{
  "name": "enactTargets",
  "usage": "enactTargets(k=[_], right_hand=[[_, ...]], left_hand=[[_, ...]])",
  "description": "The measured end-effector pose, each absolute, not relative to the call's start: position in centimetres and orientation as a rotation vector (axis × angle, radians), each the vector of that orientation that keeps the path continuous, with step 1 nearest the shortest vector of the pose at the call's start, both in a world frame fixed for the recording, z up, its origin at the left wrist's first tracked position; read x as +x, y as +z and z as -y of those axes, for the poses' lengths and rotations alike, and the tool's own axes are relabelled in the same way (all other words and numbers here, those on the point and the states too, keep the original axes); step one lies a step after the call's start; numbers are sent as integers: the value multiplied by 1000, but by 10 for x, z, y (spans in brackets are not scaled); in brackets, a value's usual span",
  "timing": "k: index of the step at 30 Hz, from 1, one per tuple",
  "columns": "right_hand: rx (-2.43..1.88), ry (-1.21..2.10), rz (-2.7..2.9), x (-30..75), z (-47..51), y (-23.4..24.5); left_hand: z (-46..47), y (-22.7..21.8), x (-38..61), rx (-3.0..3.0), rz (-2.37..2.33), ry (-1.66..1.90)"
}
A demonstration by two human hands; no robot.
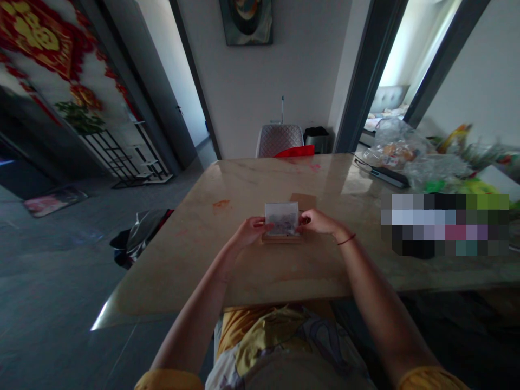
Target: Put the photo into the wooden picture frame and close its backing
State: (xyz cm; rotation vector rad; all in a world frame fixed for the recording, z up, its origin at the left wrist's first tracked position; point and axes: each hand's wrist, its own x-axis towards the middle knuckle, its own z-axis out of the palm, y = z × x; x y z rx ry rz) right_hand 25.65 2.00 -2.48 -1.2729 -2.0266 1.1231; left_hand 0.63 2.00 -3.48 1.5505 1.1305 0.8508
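Between my two hands a small rectangular card-like piece (281,218) with a greyish picture stands tilted up over the table. My left hand (252,229) grips its left edge, thumb on the front. At the right edge my right hand (317,221) pinches it, fingers closed. Directly below lies a flat brown piece (280,239), perhaps a box or a wooden base; its kind is hard to make out. Behind my right hand a flat brown sheet (304,201) rests on the marble-look table (244,271).
On the table's right side are clear plastic bags (430,162), a dark elongated device (390,176) with a cable, and a blurred-out patch. A quilted chair (280,140) with a red item (296,151) stands beyond the far edge. A dark bag (142,235) is at the left.
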Motion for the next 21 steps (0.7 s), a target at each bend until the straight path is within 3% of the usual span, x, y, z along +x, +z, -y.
enactTargets(k=[9, 21], right_hand=[[-1262, 1090, 2071, 258, -25, -29], [-1186, 992, 1823, 242, -23, -33]], left_hand=[[-13, -31, 8, 1521, -1355, 938], [-16, -38, 7, 1495, -1273, 944]])
